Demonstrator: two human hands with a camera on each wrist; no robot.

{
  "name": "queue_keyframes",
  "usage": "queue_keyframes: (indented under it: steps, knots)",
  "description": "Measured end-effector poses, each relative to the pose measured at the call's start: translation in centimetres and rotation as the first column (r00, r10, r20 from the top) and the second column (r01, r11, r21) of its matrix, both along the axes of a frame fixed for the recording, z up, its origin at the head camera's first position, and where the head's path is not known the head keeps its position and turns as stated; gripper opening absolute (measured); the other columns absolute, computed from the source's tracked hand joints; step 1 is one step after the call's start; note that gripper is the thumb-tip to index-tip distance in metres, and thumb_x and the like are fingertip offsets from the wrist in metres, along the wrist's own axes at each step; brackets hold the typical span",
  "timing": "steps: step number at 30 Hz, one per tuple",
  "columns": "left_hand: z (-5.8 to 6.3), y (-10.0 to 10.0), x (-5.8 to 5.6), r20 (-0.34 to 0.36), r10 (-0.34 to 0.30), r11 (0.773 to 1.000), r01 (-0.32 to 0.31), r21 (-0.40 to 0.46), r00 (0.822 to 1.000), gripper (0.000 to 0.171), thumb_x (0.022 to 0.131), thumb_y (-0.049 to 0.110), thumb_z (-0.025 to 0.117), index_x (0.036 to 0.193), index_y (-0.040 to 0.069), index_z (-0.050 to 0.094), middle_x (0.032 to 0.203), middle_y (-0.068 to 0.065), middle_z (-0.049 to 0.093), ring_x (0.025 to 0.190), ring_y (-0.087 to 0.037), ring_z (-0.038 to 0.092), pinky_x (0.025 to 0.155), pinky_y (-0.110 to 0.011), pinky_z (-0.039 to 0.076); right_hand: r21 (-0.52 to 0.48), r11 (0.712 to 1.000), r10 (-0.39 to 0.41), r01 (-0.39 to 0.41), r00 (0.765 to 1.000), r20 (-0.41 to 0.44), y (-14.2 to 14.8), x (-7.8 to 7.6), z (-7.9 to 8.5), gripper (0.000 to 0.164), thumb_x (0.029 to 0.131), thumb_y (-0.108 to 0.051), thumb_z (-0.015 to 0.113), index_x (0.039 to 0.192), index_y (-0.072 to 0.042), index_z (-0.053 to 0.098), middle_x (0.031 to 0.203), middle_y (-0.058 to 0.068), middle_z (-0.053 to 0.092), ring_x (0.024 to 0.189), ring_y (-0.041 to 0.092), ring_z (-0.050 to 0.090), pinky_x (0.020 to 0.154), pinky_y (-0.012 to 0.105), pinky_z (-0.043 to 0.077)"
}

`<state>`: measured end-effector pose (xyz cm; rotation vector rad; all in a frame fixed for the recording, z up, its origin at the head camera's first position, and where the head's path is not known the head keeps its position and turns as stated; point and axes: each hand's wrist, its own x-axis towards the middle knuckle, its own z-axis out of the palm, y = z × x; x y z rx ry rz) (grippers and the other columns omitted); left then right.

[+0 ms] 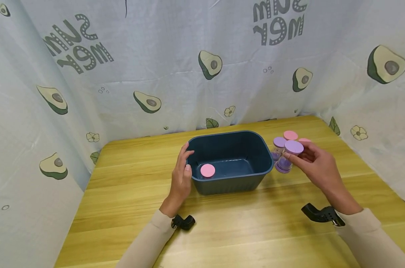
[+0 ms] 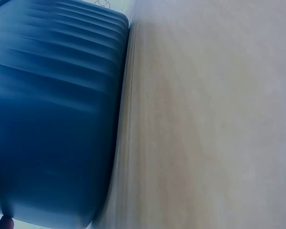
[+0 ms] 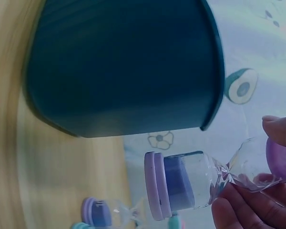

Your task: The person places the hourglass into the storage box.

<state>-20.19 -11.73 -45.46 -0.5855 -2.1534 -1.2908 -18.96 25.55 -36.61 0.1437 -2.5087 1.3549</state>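
My right hand [image 1: 318, 163] holds an hourglass with lilac caps [image 1: 293, 147], thumb and fingers around its upper end. In the right wrist view this hourglass [image 3: 181, 183] has clear glass with purple sand in its lower bulb, and it stands off the table. A dark blue plastic bin [image 1: 236, 182] is just left of it. At the bin's left end, my left hand [image 1: 181, 180] touches the rim with fingers extended. Inside the bin, near that hand, a round pink cap [image 1: 207, 170] shows; the rest of that object is mostly hidden by the front wall.
Behind the held hourglass stand another lilac-capped hourglass [image 1: 279, 142] and a pink-capped one [image 1: 290, 135]. Another pink cap [image 1: 304, 140] is partly covered by my right hand. The wooden table [image 1: 128, 197] ends at a printed curtain [image 1: 175, 74] at the back and sides.
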Motion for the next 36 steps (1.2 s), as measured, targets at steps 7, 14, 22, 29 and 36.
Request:
queue_keyframes:
  steps: [7, 14, 22, 29, 36]
  knots:
    - [-0.1, 0.0, 0.1, 0.007, 0.002, 1.0, -0.002, -0.004, 1.0, 0.05, 0.099, 0.035, 0.024, 0.139, 0.011, 0.043, 0.158, -0.006, 0.025, 0.143, -0.023, 0.027, 0.108, -0.054, 0.031, 0.037, 0.999, -0.018, 0.018, 1.0, 0.001, 0.2, 0.0, 1.1, 0.05, 0.085, -0.025, 0.074, 0.127, -0.003, 0.057, 0.099, -0.027, 0.056, 0.086, -0.014, 0.058, 0.07, 0.006, 0.047]
    - [0.1, -0.1, 0.2, 0.013, 0.004, 1.0, -0.004, -0.003, 1.0, 0.05, 0.1, 0.036, 0.024, 0.139, 0.011, 0.043, 0.158, -0.005, 0.025, 0.143, -0.023, 0.026, 0.109, -0.053, 0.031, 0.05, 0.998, -0.029, 0.029, 1.0, 0.011, 0.1, 0.2, 2.2, 0.051, 0.087, -0.028, 0.072, 0.128, -0.004, 0.056, 0.107, -0.016, 0.056, 0.088, -0.013, 0.057, 0.073, 0.003, 0.045]
    - [-0.2, -0.2, 0.1, 0.0, 0.004, 1.0, -0.004, 0.0, 1.0, 0.047, 0.098, 0.027, 0.026, 0.139, 0.011, 0.043, 0.158, -0.006, 0.025, 0.143, -0.024, 0.027, 0.108, -0.055, 0.031, 0.019, 1.0, 0.013, -0.012, 0.999, -0.034, -0.5, 0.2, 3.3, 0.045, 0.087, -0.025, 0.072, 0.124, -0.004, 0.057, 0.107, -0.014, 0.06, 0.092, -0.007, 0.06, 0.077, 0.005, 0.045]
    - [-0.1, -0.1, 0.1, -0.001, 0.004, 1.0, -0.004, -0.003, 1.0, 0.048, 0.099, 0.03, 0.025, 0.139, 0.009, 0.043, 0.158, -0.007, 0.025, 0.143, -0.023, 0.027, 0.108, -0.054, 0.031, 0.017, 0.999, 0.036, -0.035, 0.997, -0.063, -1.4, 0.4, 4.2, 0.045, 0.086, -0.024, 0.073, 0.124, -0.004, 0.058, 0.108, -0.009, 0.063, 0.091, -0.003, 0.062, 0.077, 0.005, 0.046]
    - [-0.1, -0.1, 0.1, 0.014, 0.005, 1.0, -0.005, -0.007, 1.0, 0.05, 0.099, 0.035, 0.023, 0.139, 0.01, 0.043, 0.158, -0.004, 0.024, 0.143, -0.022, 0.026, 0.109, -0.053, 0.031, -0.012, 0.997, 0.081, -0.083, 0.992, -0.101, -2.5, 0.1, 4.5, 0.04, 0.084, -0.014, 0.074, 0.12, -0.003, 0.061, 0.103, -0.011, 0.063, 0.089, -0.001, 0.063, 0.077, 0.007, 0.047]
